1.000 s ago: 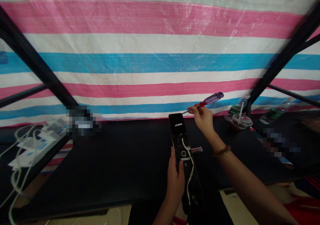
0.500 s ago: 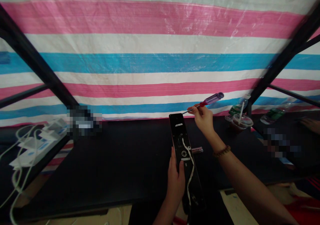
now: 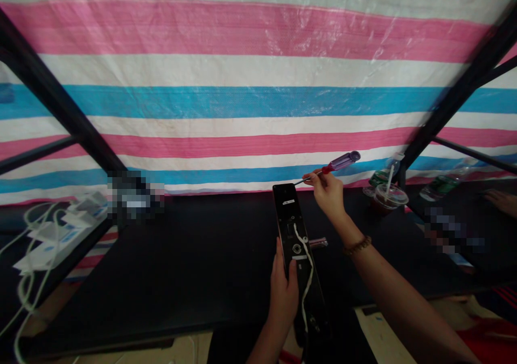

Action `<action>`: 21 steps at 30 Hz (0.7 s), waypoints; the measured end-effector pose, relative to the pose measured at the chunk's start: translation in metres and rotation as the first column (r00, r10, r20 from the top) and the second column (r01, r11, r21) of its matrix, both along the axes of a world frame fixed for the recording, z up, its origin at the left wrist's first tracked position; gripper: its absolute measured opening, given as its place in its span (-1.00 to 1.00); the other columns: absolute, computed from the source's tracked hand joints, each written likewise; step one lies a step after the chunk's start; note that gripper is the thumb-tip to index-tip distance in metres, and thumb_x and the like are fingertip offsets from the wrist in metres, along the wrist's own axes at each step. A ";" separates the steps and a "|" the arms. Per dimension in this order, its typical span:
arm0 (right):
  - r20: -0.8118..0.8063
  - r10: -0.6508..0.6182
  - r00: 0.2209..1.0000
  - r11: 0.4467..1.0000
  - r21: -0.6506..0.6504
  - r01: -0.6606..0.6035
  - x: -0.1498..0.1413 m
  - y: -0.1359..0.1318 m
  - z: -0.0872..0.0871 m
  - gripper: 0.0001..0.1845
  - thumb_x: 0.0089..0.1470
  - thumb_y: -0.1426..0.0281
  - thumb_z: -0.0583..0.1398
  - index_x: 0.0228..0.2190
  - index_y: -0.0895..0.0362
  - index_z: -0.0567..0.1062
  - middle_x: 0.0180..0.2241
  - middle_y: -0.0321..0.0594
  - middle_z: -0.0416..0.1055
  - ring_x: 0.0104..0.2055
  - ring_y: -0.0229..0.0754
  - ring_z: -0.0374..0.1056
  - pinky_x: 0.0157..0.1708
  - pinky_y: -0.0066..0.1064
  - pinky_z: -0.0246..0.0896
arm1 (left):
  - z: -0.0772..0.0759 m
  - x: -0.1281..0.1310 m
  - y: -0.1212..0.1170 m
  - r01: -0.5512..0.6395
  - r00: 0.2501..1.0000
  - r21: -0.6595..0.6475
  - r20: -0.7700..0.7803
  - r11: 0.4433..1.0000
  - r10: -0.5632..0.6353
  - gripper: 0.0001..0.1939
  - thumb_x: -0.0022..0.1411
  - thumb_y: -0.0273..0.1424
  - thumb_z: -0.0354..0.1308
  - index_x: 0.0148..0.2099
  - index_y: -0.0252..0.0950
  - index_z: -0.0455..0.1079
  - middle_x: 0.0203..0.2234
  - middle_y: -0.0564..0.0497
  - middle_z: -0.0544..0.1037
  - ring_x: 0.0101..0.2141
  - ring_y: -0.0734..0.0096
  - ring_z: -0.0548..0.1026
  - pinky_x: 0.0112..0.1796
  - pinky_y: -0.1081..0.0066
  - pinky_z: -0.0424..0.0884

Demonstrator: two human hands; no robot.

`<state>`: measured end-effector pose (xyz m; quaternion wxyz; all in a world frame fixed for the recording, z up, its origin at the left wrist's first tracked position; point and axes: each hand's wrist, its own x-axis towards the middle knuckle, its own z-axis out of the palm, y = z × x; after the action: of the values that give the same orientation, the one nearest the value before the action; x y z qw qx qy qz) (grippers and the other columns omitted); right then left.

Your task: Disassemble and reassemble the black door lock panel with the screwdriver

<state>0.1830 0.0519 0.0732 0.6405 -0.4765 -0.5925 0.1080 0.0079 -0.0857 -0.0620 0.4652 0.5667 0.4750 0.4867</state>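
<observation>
A long black door-lock panel (image 3: 291, 224) lies lengthwise on the black table (image 3: 181, 267), back side up, with a white cable (image 3: 307, 267) running down it and a metal handle (image 3: 318, 242) sticking out to its right. My left hand (image 3: 284, 291) grips the panel's near left edge, thumb on its face. My right hand (image 3: 329, 191) pinches a screwdriver (image 3: 331, 166) with a red and purple handle near the shaft. The tip points at the panel's far right corner.
A lidded drink cup with a straw (image 3: 385, 196) and plastic bottles (image 3: 442, 182) stand at the back right. White power strips and cables (image 3: 52, 235) lie at the left. Another person's hand (image 3: 501, 200) rests at the far right. A striped tarp (image 3: 242, 84) hangs behind, between black frame bars.
</observation>
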 end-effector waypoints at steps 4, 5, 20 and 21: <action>0.060 0.018 0.998 1.000 0.002 -0.018 0.003 0.004 0.003 -0.69 0.25 0.09 0.18 -0.30 0.09 0.48 -0.34 -0.12 0.61 -0.27 0.00 0.60 -0.24 -0.17 0.56 | -0.002 0.000 0.000 0.008 1.000 0.019 0.008 1.000 -0.008 -0.37 0.48 -0.18 -0.09 0.48 -0.25 -0.03 0.43 -0.12 0.08 0.41 0.22 0.02 0.36 0.19 -0.01; 0.089 0.018 0.996 1.000 -0.004 -0.017 0.004 0.006 0.005 -0.68 0.24 0.09 0.18 -0.31 0.09 0.49 -0.34 -0.12 0.61 -0.27 0.00 0.60 -0.24 -0.18 0.56 | -0.003 0.000 0.001 0.005 1.000 0.021 0.012 1.000 -0.005 -0.37 0.47 -0.18 -0.08 0.48 -0.24 -0.02 0.43 -0.12 0.09 0.41 0.22 0.03 0.36 0.19 -0.01; 0.061 0.123 0.991 0.985 -0.126 -0.115 0.001 0.008 0.009 -0.62 0.14 0.04 0.26 -0.29 0.13 0.54 -0.34 -0.17 0.58 -0.30 -0.04 0.59 -0.25 -0.24 0.57 | -0.006 0.000 0.002 0.001 0.999 0.012 0.042 1.000 -0.001 -0.39 0.46 -0.20 -0.05 0.46 -0.22 0.02 0.42 -0.08 0.10 0.40 0.22 0.05 0.37 0.16 -0.02; 0.076 0.140 0.987 0.982 -0.140 -0.129 0.001 0.008 0.009 -0.64 0.16 0.06 0.25 -0.31 0.12 0.54 -0.34 -0.17 0.59 -0.28 -0.04 0.59 -0.24 -0.24 0.56 | -0.006 0.000 0.002 0.002 0.999 0.010 0.041 1.000 -0.003 -0.38 0.46 -0.20 -0.05 0.47 -0.22 0.02 0.43 -0.08 0.09 0.40 0.22 0.04 0.37 0.17 -0.03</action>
<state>0.1845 0.0598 0.0821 0.5723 -0.4816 -0.6414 0.1703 0.0080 -0.0839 -0.0681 0.4727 0.5594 0.4621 0.5001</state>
